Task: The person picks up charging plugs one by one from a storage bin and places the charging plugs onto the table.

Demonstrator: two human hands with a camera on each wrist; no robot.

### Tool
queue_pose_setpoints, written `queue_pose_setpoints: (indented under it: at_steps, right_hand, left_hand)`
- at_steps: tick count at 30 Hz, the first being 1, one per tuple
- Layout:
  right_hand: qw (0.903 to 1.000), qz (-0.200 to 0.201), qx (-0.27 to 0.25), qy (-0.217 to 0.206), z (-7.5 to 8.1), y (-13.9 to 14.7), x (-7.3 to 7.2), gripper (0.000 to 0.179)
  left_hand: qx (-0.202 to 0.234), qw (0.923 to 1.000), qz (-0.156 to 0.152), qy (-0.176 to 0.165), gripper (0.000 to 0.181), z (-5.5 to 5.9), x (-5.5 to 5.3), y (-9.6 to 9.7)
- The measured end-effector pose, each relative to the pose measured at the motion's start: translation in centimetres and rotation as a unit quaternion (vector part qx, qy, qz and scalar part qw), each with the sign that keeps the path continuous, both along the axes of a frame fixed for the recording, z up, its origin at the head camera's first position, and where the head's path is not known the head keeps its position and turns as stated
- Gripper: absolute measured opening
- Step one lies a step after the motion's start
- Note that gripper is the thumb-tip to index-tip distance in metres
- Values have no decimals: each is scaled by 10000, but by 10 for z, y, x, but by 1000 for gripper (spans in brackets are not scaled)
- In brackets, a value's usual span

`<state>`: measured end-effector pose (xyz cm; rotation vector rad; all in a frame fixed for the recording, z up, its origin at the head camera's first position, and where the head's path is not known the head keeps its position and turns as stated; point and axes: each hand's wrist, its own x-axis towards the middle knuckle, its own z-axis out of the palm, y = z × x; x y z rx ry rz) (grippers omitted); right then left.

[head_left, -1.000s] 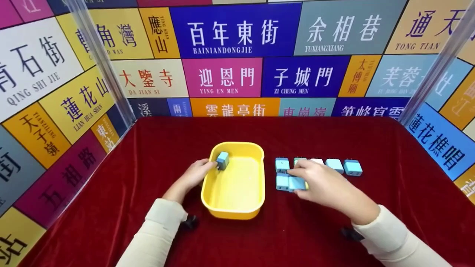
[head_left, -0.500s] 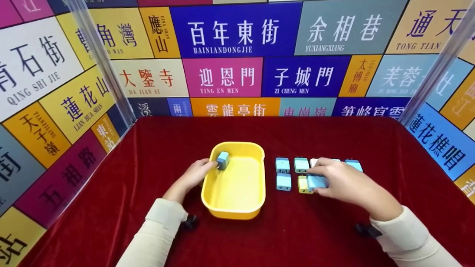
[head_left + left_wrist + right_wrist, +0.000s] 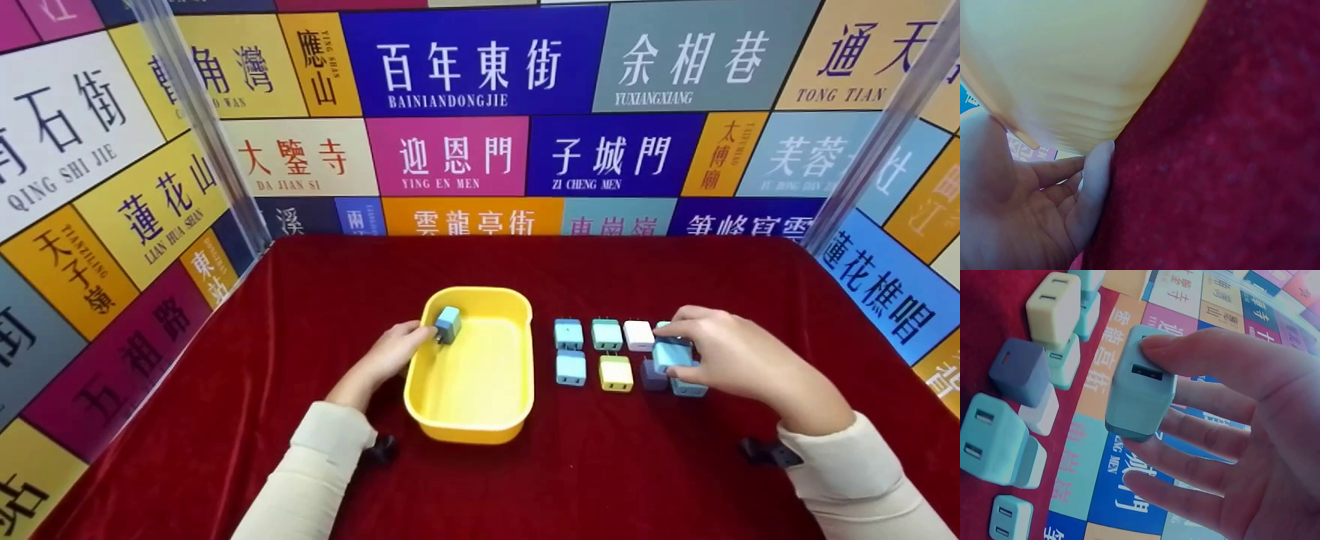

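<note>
My right hand (image 3: 739, 360) pinches a light-blue USB charger (image 3: 1141, 391) between thumb and fingertips, raised above other chargers; its two ports face the wrist camera, the thumb partly over one. Below it are a dark-blue charger (image 3: 653, 375) and a light-blue charger (image 3: 688, 388), both partly covered in the head view. To their left stand a yellow charger (image 3: 616, 373) and another light-blue charger (image 3: 571, 368). My left hand (image 3: 386, 354) holds the left rim of a yellow plastic basin (image 3: 472, 433). Inside the basin, a two-tone blue charger (image 3: 448, 325) leans near that rim.
A back row includes a blue charger (image 3: 568, 334), a green-blue charger (image 3: 607, 334) and a white charger (image 3: 639, 336); my right hand hides its right end. Dark red cloth (image 3: 480, 487) covers the table. Walls with coloured street-name signs (image 3: 480, 67) and clear posts (image 3: 862, 142) enclose it.
With the light-blue charger in its grip, my right hand has moved rightward along the near row, uncovering the yellow charger and much of the back row. The left hand stays at the basin.
</note>
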<state>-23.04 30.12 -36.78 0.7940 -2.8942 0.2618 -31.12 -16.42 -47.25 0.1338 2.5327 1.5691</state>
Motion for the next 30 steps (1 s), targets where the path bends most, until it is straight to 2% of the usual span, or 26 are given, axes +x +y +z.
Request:
queue_pose_setpoints:
  at_steps: [9,14,19,24,30]
  right_hand:
    - [9999,-128,34,-54,5,24,-5,39]
    - [9991,-311,-8,-292,6,38,-9,37]
    - [9974,-490,-36,-534,4,49,-13,35]
    - [9943,-747,39,-765,0,59,-16,40]
    - [9937,-704,71,-869,-6,67,-20,38]
  left_hand:
    - [-15,10000,2,-30,52,0,-1,2]
    - [-24,10000,2,-63,51,0,-2,1]
    - [13,10000,4,-83,50,-1,-1,1]
    - [-7,10000,28,-74,51,-1,-1,1]
    - [79,10000,12,-43,51,0,-1,1]
